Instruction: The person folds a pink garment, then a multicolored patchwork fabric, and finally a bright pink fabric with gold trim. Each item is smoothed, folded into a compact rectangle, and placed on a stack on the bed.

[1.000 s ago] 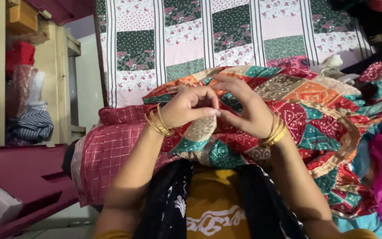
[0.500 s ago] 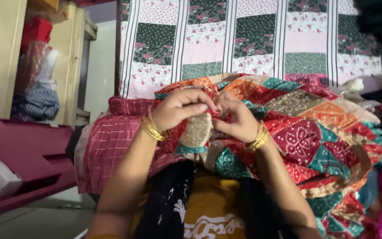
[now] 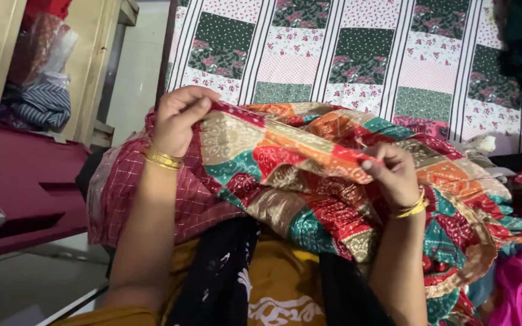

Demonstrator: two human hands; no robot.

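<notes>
The left hand (image 3: 179, 118) pinches one edge of the patchwork cloth (image 3: 309, 175), fingers closed tight; the right hand (image 3: 394, 175) grips the same edge further along, also closed; the cloth stretches between them over the lap. Behind lies a quilted bedcover (image 3: 345, 54); left, a wooden shelf (image 3: 95, 66) holds folded clothes (image 3: 37, 102).
</notes>
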